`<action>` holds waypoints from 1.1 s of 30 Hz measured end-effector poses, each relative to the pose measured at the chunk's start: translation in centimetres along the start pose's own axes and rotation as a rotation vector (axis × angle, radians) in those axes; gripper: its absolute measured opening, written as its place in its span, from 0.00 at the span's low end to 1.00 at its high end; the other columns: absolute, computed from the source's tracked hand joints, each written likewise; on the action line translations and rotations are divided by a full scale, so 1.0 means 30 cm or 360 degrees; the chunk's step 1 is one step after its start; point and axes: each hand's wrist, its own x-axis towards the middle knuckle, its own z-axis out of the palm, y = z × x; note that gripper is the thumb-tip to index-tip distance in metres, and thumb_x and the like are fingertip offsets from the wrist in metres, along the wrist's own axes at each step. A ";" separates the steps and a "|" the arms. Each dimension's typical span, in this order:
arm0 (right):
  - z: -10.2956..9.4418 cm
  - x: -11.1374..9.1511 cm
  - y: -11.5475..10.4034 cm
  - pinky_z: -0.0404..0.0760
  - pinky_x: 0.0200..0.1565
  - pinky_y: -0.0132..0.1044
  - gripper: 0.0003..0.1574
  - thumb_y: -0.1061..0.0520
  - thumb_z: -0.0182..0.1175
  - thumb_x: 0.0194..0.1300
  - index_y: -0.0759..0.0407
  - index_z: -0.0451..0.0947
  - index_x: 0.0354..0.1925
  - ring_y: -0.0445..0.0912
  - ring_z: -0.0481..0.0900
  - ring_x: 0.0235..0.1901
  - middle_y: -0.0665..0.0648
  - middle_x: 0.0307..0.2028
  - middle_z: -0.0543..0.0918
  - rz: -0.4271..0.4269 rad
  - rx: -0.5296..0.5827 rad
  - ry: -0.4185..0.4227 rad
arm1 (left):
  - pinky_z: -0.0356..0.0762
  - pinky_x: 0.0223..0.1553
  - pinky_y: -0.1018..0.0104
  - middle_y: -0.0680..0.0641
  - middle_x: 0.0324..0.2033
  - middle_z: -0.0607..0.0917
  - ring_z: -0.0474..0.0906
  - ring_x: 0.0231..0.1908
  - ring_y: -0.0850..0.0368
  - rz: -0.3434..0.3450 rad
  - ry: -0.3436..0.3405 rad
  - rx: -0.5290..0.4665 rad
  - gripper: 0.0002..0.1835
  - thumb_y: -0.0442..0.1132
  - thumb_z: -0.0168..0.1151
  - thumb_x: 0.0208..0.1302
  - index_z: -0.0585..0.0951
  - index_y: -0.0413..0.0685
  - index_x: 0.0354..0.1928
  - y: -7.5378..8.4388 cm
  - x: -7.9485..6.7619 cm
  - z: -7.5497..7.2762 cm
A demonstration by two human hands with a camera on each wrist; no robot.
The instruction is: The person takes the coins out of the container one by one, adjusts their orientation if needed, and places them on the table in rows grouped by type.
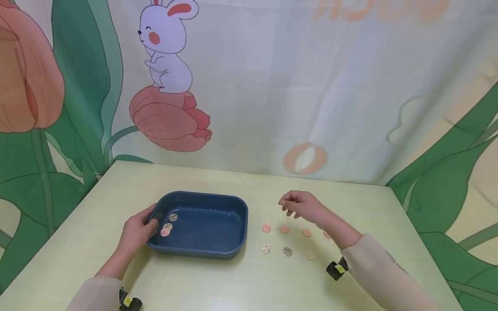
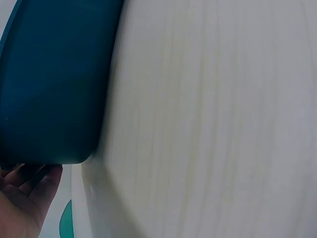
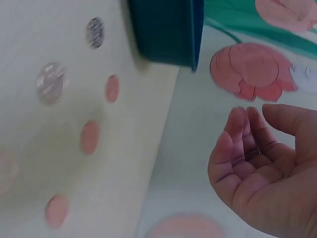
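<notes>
Left hand (image 1: 136, 231): grips the left end of a blue tray (image 1: 194, 253), thumb over the rim.
Tray: a pink disc (image 1: 165, 233) overlaps one coin (image 1: 168, 225); another coin (image 1: 173, 217) lies just beyond.
Right hand (image 1: 305, 206): hangs above the table (image 1: 241, 287), fingers bent.
Table: four pink discs (image 1: 284, 230) line up behind three coins (image 1: 287, 251).
Backdrop (image 1: 253, 108): a white rabbit (image 1: 171, 71) sits on a tulip (image 1: 165, 121).

- Pale yellow worktop (image 1: 241, 285), faintly streaked
- Blue tray (image 1: 198, 252), rounded at the corners
- Just right of it, four pink discs (image 1: 284, 230) in a row, the rightmost partly hidden
- Nearer, three shiny discs (image 1: 287, 251) in another row
</notes>
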 end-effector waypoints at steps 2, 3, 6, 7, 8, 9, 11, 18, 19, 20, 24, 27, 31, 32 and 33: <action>0.019 0.031 -0.046 0.81 0.42 0.37 0.17 0.53 0.54 0.77 0.64 0.80 0.51 0.44 0.83 0.38 0.55 0.38 0.85 -0.0020 0.0006 -0.0063 | 0.72 0.28 0.72 0.30 0.48 0.83 0.79 0.31 0.57 -0.0004 -0.0003 -0.0008 0.33 0.34 0.49 0.69 0.63 0.33 0.75 -0.002 0.000 0.003; 0.029 0.048 -0.069 0.81 0.42 0.36 0.17 0.53 0.55 0.77 0.64 0.80 0.51 0.44 0.83 0.38 0.56 0.38 0.85 -0.0036 0.0003 -0.0099 | 0.72 0.28 0.72 0.30 0.48 0.83 0.79 0.31 0.57 -0.0004 -0.0004 -0.0010 0.33 0.33 0.49 0.69 0.63 0.33 0.75 -0.002 0.000 0.004; 0.062 0.097 -0.138 0.82 0.41 0.35 0.17 0.53 0.55 0.76 0.64 0.81 0.51 0.44 0.83 0.37 0.56 0.38 0.85 -0.0061 -0.0033 -0.0211 | 0.73 0.28 0.72 0.29 0.48 0.83 0.79 0.31 0.57 0.0003 -0.0001 -0.0007 0.33 0.33 0.49 0.69 0.63 0.33 0.75 0.000 0.001 0.005; 0.074 0.116 -0.161 0.83 0.41 0.36 0.17 0.54 0.55 0.76 0.64 0.81 0.51 0.44 0.83 0.37 0.57 0.39 0.86 -0.0068 -0.0055 -0.0255 | 0.73 0.28 0.72 0.30 0.47 0.84 0.79 0.30 0.57 0.0006 0.0000 -0.0007 0.33 0.33 0.49 0.69 0.63 0.33 0.75 0.001 0.003 0.005; 0.087 0.137 -0.184 0.83 0.41 0.36 0.17 0.54 0.55 0.75 0.65 0.81 0.52 0.44 0.83 0.37 0.58 0.39 0.86 -0.0075 -0.0086 -0.0297 | 0.73 0.28 0.72 0.29 0.47 0.84 0.80 0.30 0.57 0.0007 -0.0001 -0.0007 0.33 0.33 0.49 0.69 0.63 0.33 0.75 0.002 0.004 0.005; 0.101 0.160 -0.205 0.84 0.41 0.37 0.17 0.54 0.56 0.75 0.65 0.81 0.52 0.43 0.83 0.36 0.58 0.40 0.86 -0.0083 -0.0118 -0.0342 | 0.73 0.28 0.73 0.29 0.48 0.83 0.80 0.30 0.58 0.0009 -0.0003 -0.0006 0.32 0.33 0.50 0.69 0.63 0.33 0.75 0.003 0.005 0.005; 0.132 0.206 -0.245 0.85 0.43 0.37 0.18 0.54 0.56 0.75 0.65 0.81 0.53 0.42 0.83 0.36 0.60 0.42 0.87 -0.0088 -0.0186 -0.0435 | 0.73 0.28 0.73 0.28 0.51 0.83 0.80 0.31 0.58 0.0006 -0.0009 -0.0008 0.32 0.33 0.50 0.69 0.63 0.33 0.75 0.005 0.007 0.004; 0.274 0.354 -0.358 0.85 0.47 0.35 0.20 0.55 0.57 0.76 0.62 0.80 0.60 0.45 0.86 0.43 0.60 0.52 0.87 -0.0160 -0.0547 -0.0821 | 0.74 0.28 0.73 0.25 0.58 0.80 0.80 0.32 0.57 -0.0017 -0.0028 0.0009 0.33 0.34 0.48 0.70 0.62 0.33 0.76 -0.006 0.005 0.004; 0.296 0.372 -0.369 0.85 0.47 0.35 0.21 0.55 0.57 0.76 0.62 0.80 0.61 0.46 0.86 0.44 0.61 0.53 0.87 -0.0176 -0.0591 -0.0857 | 0.74 0.28 0.73 0.25 0.59 0.79 0.81 0.32 0.57 -0.0019 -0.0029 0.0012 0.33 0.34 0.48 0.70 0.62 0.33 0.76 -0.008 0.006 0.005; 0.319 0.389 -0.378 0.85 0.48 0.35 0.21 0.55 0.56 0.76 0.62 0.80 0.61 0.46 0.86 0.45 0.60 0.54 0.87 -0.0193 -0.0634 -0.0884 | 0.74 0.28 0.73 0.24 0.60 0.79 0.81 0.32 0.56 -0.0023 -0.0031 0.0013 0.33 0.34 0.48 0.70 0.61 0.33 0.76 -0.009 0.006 0.004; 0.408 0.446 -0.401 0.85 0.50 0.37 0.22 0.57 0.54 0.77 0.62 0.78 0.64 0.50 0.86 0.49 0.61 0.57 0.86 -0.0220 -0.0747 -0.0942 | 0.75 0.29 0.74 0.24 0.63 0.76 0.82 0.34 0.56 -0.0037 -0.0038 0.0014 0.33 0.34 0.49 0.71 0.61 0.33 0.76 -0.010 -0.001 0.001; 0.473 0.474 -0.405 0.84 0.50 0.36 0.23 0.59 0.55 0.76 0.61 0.76 0.66 0.50 0.86 0.52 0.61 0.60 0.85 -0.0183 -0.0802 -0.0944 | 0.75 0.30 0.74 0.24 0.63 0.76 0.82 0.33 0.56 -0.0040 -0.0039 0.0013 0.32 0.34 0.49 0.71 0.61 0.33 0.76 -0.008 -0.005 0.000; 0.550 0.502 -0.393 0.83 0.48 0.35 0.26 0.59 0.57 0.75 0.59 0.74 0.68 0.48 0.86 0.52 0.60 0.59 0.84 -0.0138 -0.0860 -0.0860 | 0.75 0.29 0.74 0.25 0.60 0.79 0.80 0.31 0.58 -0.0037 -0.0036 0.0002 0.32 0.34 0.49 0.72 0.61 0.34 0.76 -0.004 -0.004 0.003; 0.567 0.508 -0.388 0.83 0.48 0.34 0.27 0.58 0.58 0.74 0.58 0.74 0.69 0.47 0.86 0.51 0.59 0.58 0.85 -0.0135 -0.0879 -0.0830 | 0.74 0.29 0.74 0.25 0.60 0.79 0.80 0.31 0.59 -0.0028 -0.0037 -0.0003 0.32 0.34 0.49 0.72 0.61 0.33 0.76 -0.002 -0.001 0.005; 0.582 0.513 -0.382 0.82 0.48 0.33 0.28 0.58 0.59 0.74 0.57 0.73 0.70 0.46 0.86 0.50 0.58 0.58 0.85 -0.0141 -0.0906 -0.0801 | 0.74 0.28 0.73 0.25 0.57 0.80 0.79 0.30 0.59 -0.0018 -0.0036 -0.0004 0.32 0.34 0.49 0.71 0.61 0.33 0.76 0.001 0.002 0.008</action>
